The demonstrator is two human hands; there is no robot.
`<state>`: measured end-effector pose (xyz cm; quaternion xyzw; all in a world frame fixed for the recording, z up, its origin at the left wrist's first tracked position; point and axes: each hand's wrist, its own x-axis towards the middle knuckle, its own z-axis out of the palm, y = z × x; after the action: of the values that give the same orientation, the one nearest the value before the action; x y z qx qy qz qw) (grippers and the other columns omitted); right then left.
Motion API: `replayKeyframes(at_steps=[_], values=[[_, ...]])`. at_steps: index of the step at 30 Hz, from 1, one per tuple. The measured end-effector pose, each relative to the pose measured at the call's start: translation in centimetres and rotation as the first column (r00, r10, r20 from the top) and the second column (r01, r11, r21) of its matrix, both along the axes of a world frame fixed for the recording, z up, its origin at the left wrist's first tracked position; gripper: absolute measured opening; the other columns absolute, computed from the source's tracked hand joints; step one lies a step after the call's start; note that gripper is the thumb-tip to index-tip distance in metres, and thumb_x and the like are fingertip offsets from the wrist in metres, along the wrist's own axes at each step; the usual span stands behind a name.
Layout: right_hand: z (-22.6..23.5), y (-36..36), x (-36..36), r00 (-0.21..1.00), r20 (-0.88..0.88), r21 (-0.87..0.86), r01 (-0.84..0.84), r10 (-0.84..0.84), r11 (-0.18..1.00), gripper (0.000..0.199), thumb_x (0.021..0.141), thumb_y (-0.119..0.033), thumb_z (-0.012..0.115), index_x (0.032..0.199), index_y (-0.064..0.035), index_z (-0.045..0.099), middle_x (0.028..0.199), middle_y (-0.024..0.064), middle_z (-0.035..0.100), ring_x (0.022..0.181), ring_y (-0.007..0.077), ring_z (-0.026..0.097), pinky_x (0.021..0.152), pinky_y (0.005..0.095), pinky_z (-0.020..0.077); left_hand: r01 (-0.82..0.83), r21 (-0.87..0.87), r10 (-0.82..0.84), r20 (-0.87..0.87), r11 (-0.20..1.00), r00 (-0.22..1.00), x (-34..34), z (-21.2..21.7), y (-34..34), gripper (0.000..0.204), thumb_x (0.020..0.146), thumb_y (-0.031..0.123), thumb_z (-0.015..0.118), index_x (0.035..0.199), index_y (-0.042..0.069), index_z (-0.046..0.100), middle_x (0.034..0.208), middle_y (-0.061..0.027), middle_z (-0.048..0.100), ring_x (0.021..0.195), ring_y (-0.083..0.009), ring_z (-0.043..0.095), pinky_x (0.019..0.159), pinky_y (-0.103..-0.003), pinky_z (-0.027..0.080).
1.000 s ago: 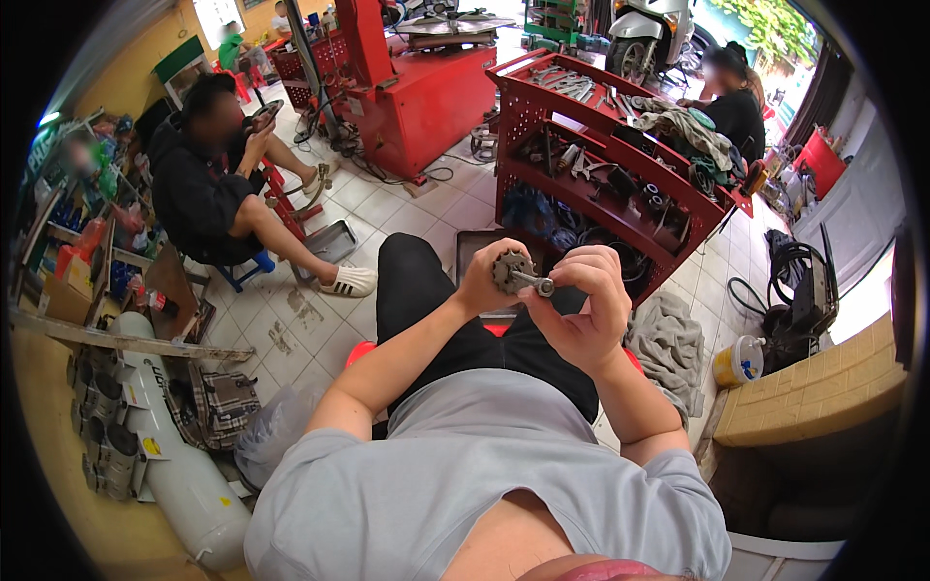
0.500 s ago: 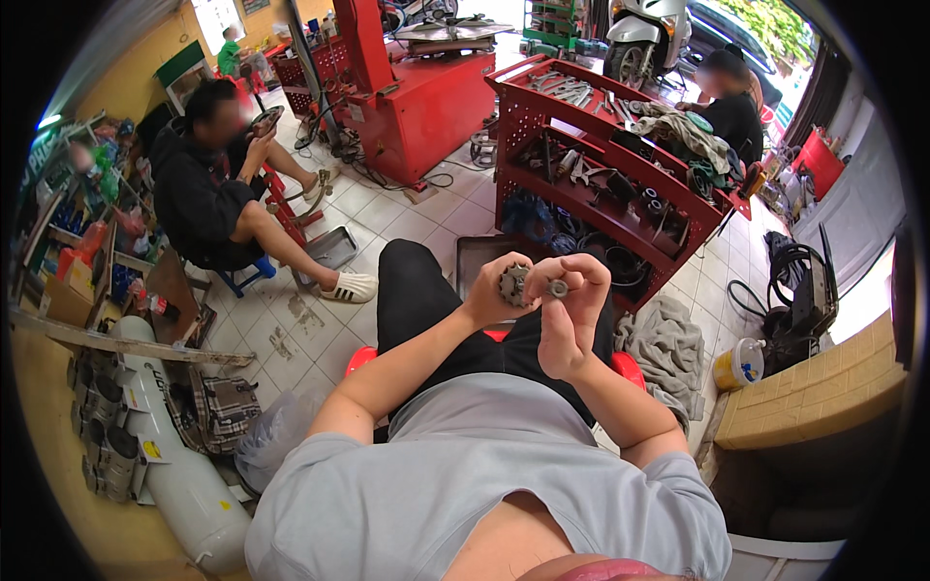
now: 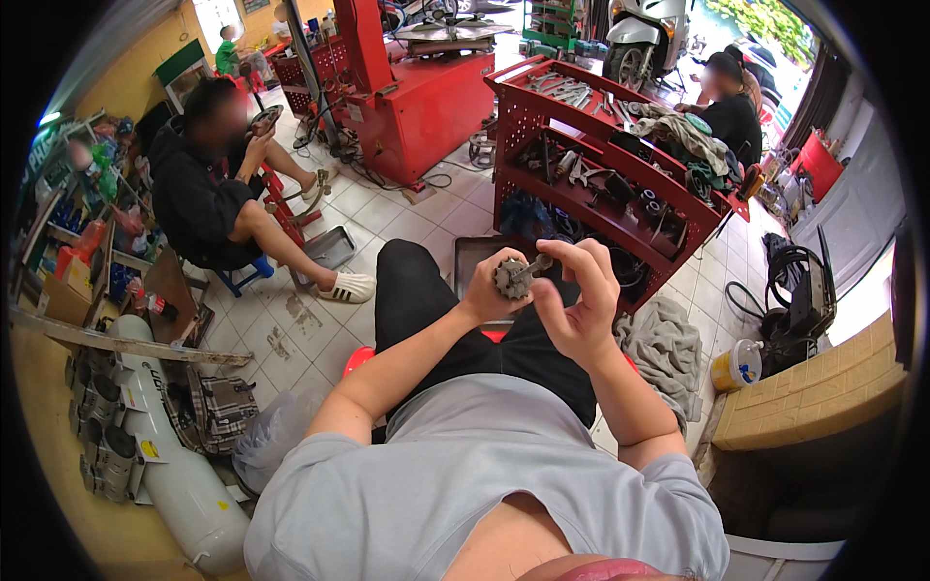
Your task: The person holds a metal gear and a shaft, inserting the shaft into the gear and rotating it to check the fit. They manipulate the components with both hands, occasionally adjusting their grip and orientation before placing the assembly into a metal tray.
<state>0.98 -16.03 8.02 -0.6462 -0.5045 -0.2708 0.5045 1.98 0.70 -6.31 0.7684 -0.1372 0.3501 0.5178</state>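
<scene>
My left hand (image 3: 489, 290) is wrapped round a toothed grey metal gear (image 3: 513, 279), its toothed face turned up toward me. The lower part of the gear is hidden in my palm. My right hand (image 3: 586, 300) holds a small bolt-like metal piece (image 3: 543, 262) at its fingertips, with the thumb lower and somewhat apart. The piece slants from my right index finger toward the gear's middle. Whether its end sits inside the gear or only against it, I cannot tell. Both hands are above my lap, between my knees.
A dark metal tray (image 3: 469, 254) lies on the floor beyond my hands. Further off stands a red tool cart (image 3: 591, 145) loaded with wrenches and parts. A grey cloth (image 3: 664, 349) lies by my right leg. A seated person (image 3: 208, 184) is at the left, another (image 3: 727, 116) beyond the cart.
My right hand has turned and its fingers have opened out somewhat. The bolt-like piece has swung from facing me to slanting away from the gear. My left hand has shifted slightly.
</scene>
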Motion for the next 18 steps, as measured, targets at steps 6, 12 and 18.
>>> replayKeyframes(at_steps=[6,12,18], values=[[0.9,-0.4,0.5,0.986,0.112,-0.115,0.134,-0.121,0.984,0.026,0.076,-0.001,0.075,0.101,-0.0042,0.067,0.077,0.0065,0.059,0.067,0.0195,0.056,0.058,0.0307,0.0461,-0.004,0.006,0.004,-0.020,1.000,1.000,0.2,0.1,0.5,0.047,0.067,0.015,0.085,0.100,0.008,0.053,0.077,-0.0070,0.063,0.069,-0.0219,0.064,0.065,-0.033,0.052],[1.3,-0.9,0.8,0.993,0.073,-0.191,0.110,-0.098,0.975,0.025,0.078,-0.005,0.070,0.102,-0.0070,0.067,0.087,0.0082,0.060,0.073,0.0259,0.059,0.067,0.0362,0.0463,-0.065,0.058,0.067,-0.042,0.996,0.997,0.5,-1.2,1.3,0.060,0.067,0.019,0.086,0.106,0.009,0.042,0.077,-0.0084,0.064,0.070,-0.0210,0.067,0.064,-0.033,0.053],[1.0,-0.6,0.8,0.990,0.120,-0.193,0.093,-0.071,0.977,0.024,0.078,-0.005,0.071,0.101,-0.0066,0.066,0.088,0.0083,0.062,0.077,0.0269,0.061,0.070,0.0368,0.0492,-0.043,0.077,0.044,-0.009,0.996,0.999,0.5,-1.3,1.4,0.061,0.067,0.019,0.087,0.106,0.008,0.041,0.078,-0.0075,0.061,0.068,-0.0212,0.065,0.063,-0.033,0.052]])
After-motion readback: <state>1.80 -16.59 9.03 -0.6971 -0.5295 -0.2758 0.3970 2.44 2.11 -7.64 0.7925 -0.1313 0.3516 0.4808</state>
